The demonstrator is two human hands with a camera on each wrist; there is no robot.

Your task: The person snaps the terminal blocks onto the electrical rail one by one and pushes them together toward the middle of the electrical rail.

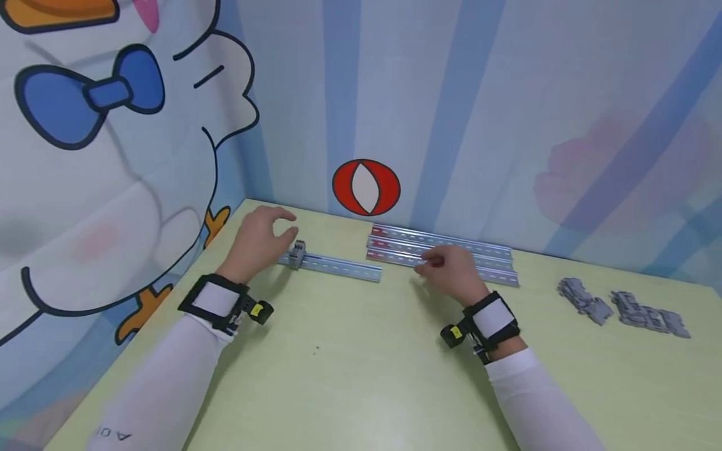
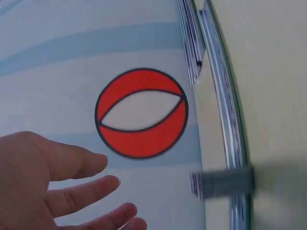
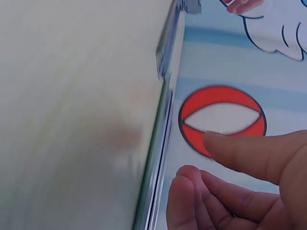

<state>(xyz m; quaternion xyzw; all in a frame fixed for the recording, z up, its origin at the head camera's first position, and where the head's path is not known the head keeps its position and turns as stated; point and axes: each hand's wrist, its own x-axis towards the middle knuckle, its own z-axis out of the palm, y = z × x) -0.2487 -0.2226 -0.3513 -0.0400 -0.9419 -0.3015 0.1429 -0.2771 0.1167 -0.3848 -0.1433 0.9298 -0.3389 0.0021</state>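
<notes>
A single slotted metal DIN rail (image 1: 350,269) lies on the table, a small grey terminal block (image 1: 297,255) standing across it near its left end. Just left of and above that block hovers my left hand (image 1: 254,243), thumb and fingers spread apart with nothing between them. The same block (image 2: 223,183) shows blurred on the rail in the left wrist view. My right hand (image 1: 453,274) is over the front edge of three more rails (image 1: 491,262), its fingers loosely bent. In the right wrist view, a gap separates thumb and fingers (image 3: 184,196), and nothing is held.
Two groups of grey terminal blocks (image 1: 583,300) lie at the right of the table, the second group (image 1: 648,316) farther right. A printed cloth backdrop (image 1: 479,125) rises behind the table's back edge. Small dark specks (image 1: 316,349) dot the tabletop.
</notes>
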